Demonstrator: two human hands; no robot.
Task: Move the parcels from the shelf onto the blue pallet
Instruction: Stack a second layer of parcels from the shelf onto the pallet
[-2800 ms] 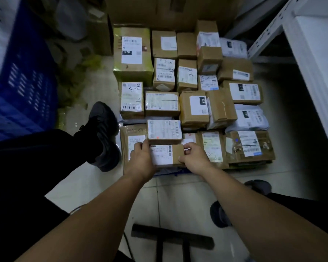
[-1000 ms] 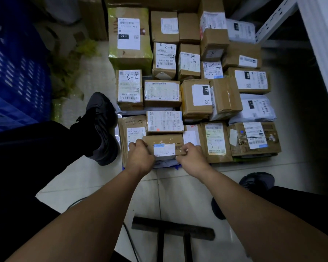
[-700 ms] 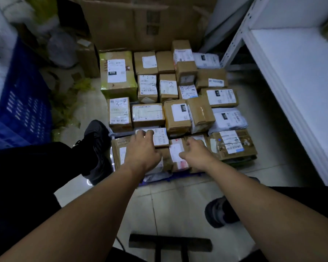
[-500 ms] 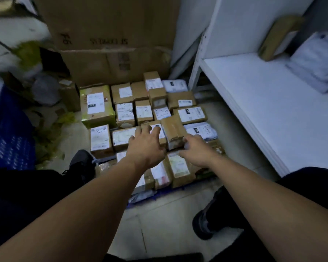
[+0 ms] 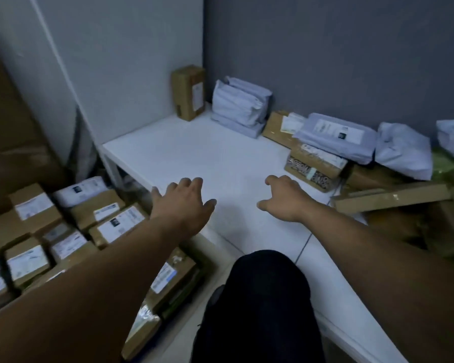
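Note:
My left hand point(image 5: 185, 203) and my right hand point(image 5: 286, 196) hover empty above the white shelf point(image 5: 194, 155), fingers spread and relaxed. Parcels line the shelf's back and right: an upright brown box point(image 5: 188, 91) in the corner, a stack of white poly bags point(image 5: 240, 106), a taped brown box point(image 5: 313, 166) nearest my right hand, a grey mailer point(image 5: 336, 137) on top of it, and a long flat carton point(image 5: 391, 197). Down at the left, several labelled brown parcels point(image 5: 63, 231) lie packed together on the floor; the blue pallet beneath them is hidden.
My dark-trousered knee point(image 5: 265, 297) fills the lower middle, against the shelf's front edge. A big cardboard box point(image 5: 8, 127) stands at the far left. Grey walls close the shelf behind and to the left. More white bags point(image 5: 404, 150) and green wrapping point(image 5: 446, 166) lie at far right.
Both hands let go of the small brown parcel set on the pile and swung right and up over the shelf. My view turned from the pile to the shelf.

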